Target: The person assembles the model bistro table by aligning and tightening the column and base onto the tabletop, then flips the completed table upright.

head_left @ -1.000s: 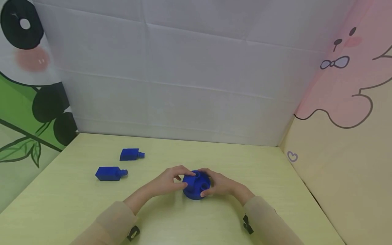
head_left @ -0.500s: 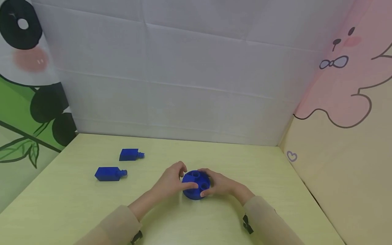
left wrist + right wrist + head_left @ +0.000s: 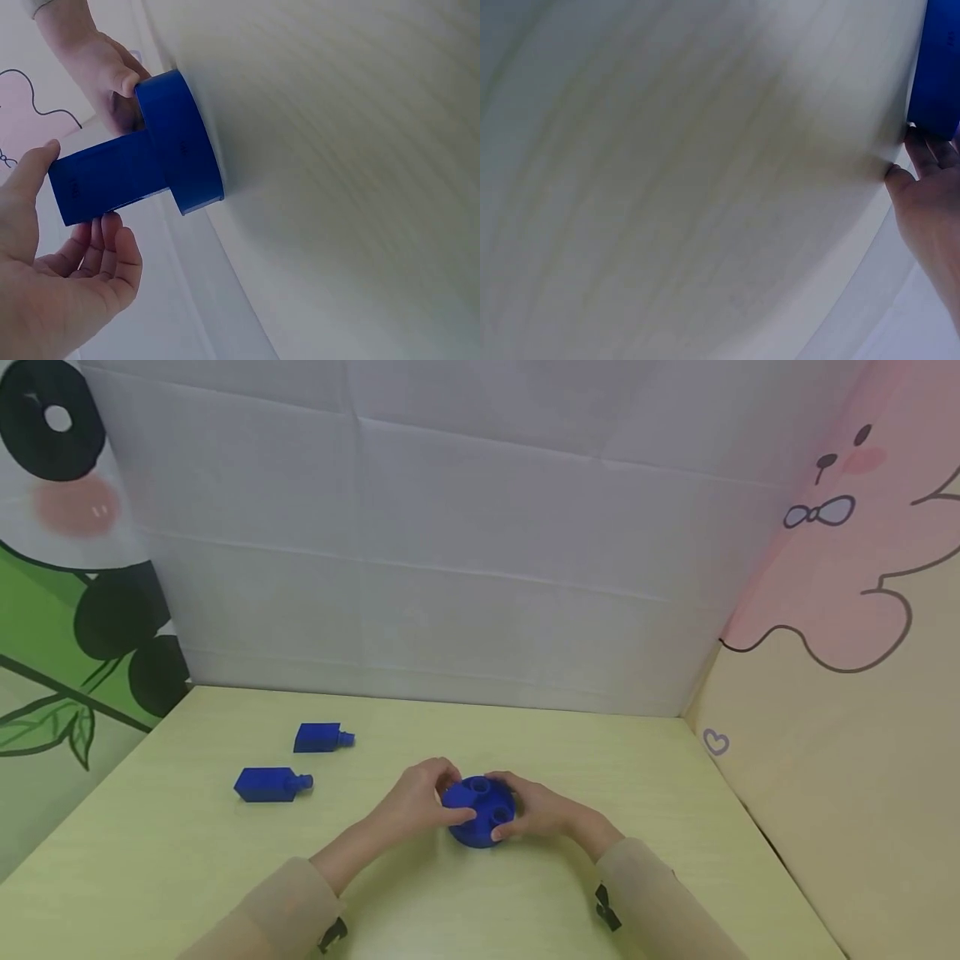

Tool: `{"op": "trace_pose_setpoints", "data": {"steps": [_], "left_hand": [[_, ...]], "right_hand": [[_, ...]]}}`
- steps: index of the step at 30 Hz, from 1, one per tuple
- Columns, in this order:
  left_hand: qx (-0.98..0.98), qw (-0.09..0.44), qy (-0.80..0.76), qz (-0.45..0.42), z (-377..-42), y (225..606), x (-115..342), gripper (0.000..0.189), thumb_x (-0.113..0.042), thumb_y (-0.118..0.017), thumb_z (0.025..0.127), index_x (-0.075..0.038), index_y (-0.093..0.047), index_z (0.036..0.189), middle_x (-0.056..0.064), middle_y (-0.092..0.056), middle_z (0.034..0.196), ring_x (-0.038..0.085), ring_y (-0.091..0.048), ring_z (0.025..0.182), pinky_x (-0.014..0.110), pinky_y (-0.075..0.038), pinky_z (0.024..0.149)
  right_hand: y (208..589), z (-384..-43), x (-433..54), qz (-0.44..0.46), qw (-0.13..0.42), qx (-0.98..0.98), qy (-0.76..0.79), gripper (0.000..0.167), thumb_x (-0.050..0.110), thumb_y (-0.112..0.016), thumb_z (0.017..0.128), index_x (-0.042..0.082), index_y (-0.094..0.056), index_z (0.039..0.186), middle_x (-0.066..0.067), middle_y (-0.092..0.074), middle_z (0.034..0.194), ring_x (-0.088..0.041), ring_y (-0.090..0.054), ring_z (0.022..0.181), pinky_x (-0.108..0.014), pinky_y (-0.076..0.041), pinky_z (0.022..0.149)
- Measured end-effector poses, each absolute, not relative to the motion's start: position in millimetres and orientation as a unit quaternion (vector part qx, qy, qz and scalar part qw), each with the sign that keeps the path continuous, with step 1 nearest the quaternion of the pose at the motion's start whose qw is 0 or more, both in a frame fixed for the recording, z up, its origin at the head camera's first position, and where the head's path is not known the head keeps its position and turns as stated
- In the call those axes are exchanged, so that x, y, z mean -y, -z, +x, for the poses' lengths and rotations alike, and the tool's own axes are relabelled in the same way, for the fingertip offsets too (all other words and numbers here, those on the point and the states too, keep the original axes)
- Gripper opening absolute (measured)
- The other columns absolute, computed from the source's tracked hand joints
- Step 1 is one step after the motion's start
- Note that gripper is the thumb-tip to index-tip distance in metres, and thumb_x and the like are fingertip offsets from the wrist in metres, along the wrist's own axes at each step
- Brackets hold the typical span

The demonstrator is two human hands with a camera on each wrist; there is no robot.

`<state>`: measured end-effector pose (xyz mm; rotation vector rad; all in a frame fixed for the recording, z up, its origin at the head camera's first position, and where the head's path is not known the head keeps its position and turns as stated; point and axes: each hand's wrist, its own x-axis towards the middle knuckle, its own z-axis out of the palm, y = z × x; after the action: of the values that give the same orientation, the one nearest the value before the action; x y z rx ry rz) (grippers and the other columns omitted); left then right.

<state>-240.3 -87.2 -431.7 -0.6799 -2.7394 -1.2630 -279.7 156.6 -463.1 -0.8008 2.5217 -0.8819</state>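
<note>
A round blue base (image 3: pixel 480 839) with round holes in its top sits on the table, in front of the person. Rising from it is a rectangular blue block (image 3: pixel 109 176), its lower end hidden in or behind the base. My left hand (image 3: pixel 416 797) pinches this block near its free end, thumb on one side and curled fingers on the opposite side. From the right, my right hand (image 3: pixel 547 810) holds the base by its edge, thumb at the front and fingers behind. In the right wrist view, the fingers of my right hand (image 3: pixel 934 202) lie at the base's side.
Two blue bottle-shaped blocks with narrow necks lie on the table (image 3: pixel 600 760) at left: a nearer block (image 3: pixel 266 785) and a farther block (image 3: pixel 318 738). A white sheet (image 3: pixel 465 552) rises behind the table, with printed cartoon walls on both sides.
My left hand has shifted its fingers from over the top of the block to a pinch around its sides. The block's top has moved slightly left. The right hand stays put.
</note>
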Motion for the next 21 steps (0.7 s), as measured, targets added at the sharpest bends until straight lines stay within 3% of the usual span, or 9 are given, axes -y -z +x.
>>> {"op": "trace_pose_setpoints", "data": {"steps": [6, 11, 21], "left_hand": [[0.877, 0.033, 0.391, -0.278, -247.3, 430.0, 96.3, 0.041, -0.034, -0.080, 0.073, -0.010, -0.066, 0.104, -0.007, -0.062, 0.091, 0.010, -0.055, 0.083, 0.024, -0.048, 0.070], [0.866, 0.030, 0.382, -0.320, -252.2, 429.6, 101.7, 0.043, -0.032, -0.079, 0.076, -0.006, -0.067, 0.108, -0.003, -0.065, 0.096, 0.012, -0.058, 0.086, 0.034, -0.053, 0.075], [0.863, 0.028, 0.370, -0.344, -253.3, 428.4, 103.6, 0.042, -0.028, -0.078, 0.077, -0.002, -0.067, 0.108, 0.001, -0.066, 0.096, 0.011, -0.060, 0.085, 0.039, -0.053, 0.078]], "right_hand": [[462.4, -279.9, -157.4, -0.277, 0.177, -0.892, 0.309, 0.087, 0.047, -0.075, 0.076, 0.024, -0.029, 0.146, -0.004, -0.041, 0.145, -0.026, -0.039, 0.132, -0.051, -0.033, 0.105], [462.7, -281.0, -157.4, -0.282, 0.176, -0.892, 0.307, 0.088, 0.048, -0.075, 0.076, 0.022, -0.029, 0.146, -0.004, -0.042, 0.144, -0.026, -0.040, 0.132, -0.051, -0.033, 0.106], [461.1, -280.0, -156.4, -0.294, 0.178, -0.892, 0.294, 0.087, 0.047, -0.073, 0.078, 0.021, -0.028, 0.147, -0.006, -0.040, 0.146, -0.027, -0.038, 0.133, -0.051, -0.033, 0.106]]}}
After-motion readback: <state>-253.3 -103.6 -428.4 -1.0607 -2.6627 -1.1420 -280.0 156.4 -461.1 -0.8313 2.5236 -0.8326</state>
